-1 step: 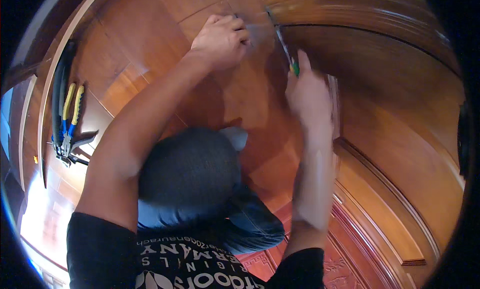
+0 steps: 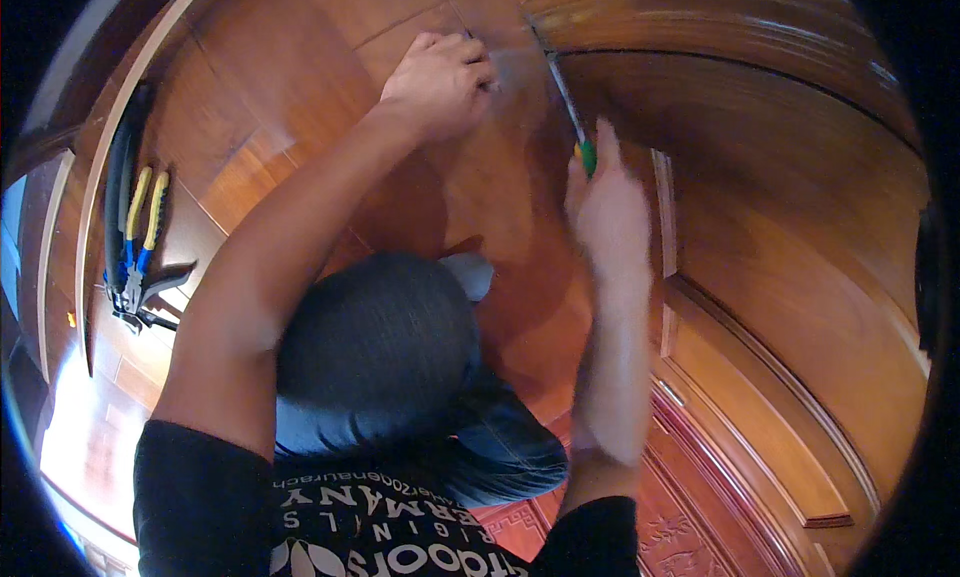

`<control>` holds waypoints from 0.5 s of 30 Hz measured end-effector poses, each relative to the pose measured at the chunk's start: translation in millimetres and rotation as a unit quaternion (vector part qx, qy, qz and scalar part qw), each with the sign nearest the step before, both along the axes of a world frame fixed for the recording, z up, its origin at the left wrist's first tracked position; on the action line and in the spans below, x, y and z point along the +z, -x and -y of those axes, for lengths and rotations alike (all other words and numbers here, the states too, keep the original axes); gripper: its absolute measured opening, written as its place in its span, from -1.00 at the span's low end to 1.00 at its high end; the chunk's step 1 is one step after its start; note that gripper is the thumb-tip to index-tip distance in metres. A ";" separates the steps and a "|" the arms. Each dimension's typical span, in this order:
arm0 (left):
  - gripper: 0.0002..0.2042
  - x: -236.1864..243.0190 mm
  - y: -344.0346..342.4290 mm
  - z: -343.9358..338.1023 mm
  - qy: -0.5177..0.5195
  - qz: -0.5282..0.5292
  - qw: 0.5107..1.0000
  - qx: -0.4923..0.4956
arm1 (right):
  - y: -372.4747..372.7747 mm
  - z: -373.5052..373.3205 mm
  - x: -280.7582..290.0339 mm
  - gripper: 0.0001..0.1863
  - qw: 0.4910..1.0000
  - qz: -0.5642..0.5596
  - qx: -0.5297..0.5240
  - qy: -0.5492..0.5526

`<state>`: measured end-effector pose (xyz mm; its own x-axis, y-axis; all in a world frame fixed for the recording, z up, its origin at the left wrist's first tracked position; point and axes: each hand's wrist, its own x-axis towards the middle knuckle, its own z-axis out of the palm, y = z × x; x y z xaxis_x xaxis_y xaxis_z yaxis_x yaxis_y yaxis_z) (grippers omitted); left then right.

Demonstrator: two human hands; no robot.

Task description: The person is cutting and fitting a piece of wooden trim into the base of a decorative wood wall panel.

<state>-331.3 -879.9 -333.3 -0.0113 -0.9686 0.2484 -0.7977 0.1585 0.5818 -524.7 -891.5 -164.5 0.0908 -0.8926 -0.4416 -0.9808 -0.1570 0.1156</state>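
Observation:
In my right hand [image 2: 610, 205] is a screwdriver [image 2: 566, 99] with a green and yellow handle. Its metal shaft points away from me, and the tip lies at the dark seam where the wooden floor meets a brown wooden panel [image 2: 700, 107]. My right index finger stretches along the handle. My left hand [image 2: 437, 82] rests on the wooden floor [image 2: 510, 167] a little to the left, with its fingers curled closed. What those fingers hold, if anything, is hidden.
On the left lie pliers [image 2: 140, 222] with yellow and blue handles, beside a dark long-handled tool [image 2: 118, 177]. A thin wooden strip [image 2: 95, 197] curves past them. My bent knee [image 2: 380, 337] is between my arms. Carved red panelling [image 2: 660, 507] lies at the lower right.
My right hand has shifted slightly toward me, and more of the screwdriver's handle shows. My left hand has stayed in place.

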 end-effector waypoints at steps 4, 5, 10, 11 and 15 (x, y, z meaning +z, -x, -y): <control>-0.88 9.7 8.4 6.7 0.039 0.000 0.999 -0.004 | 79.0 -102.1 -41.8 -0.49 0.970 0.220 -0.051 0.093; -0.88 10.1 7.4 6.8 0.029 -0.002 1.000 -0.011 | 89.9 -129.1 -48.8 -0.52 0.966 0.225 -0.109 0.071; -0.83 20.4 -18.4 0.9 0.010 -0.010 0.999 -0.046 | 151.2 -235.5 -83.2 -0.53 0.960 0.188 -0.190 0.080; -0.78 31.2 -22.1 -3.7 -0.076 -0.159 0.983 -0.050 | 160.9 -243.9 -76.1 -0.49 0.951 0.197 -0.236 0.019; -0.71 69.4 -82.6 -53.6 -0.067 -0.212 0.971 0.081 | 178.2 -272.6 -73.2 -0.52 0.957 0.178 -0.227 0.020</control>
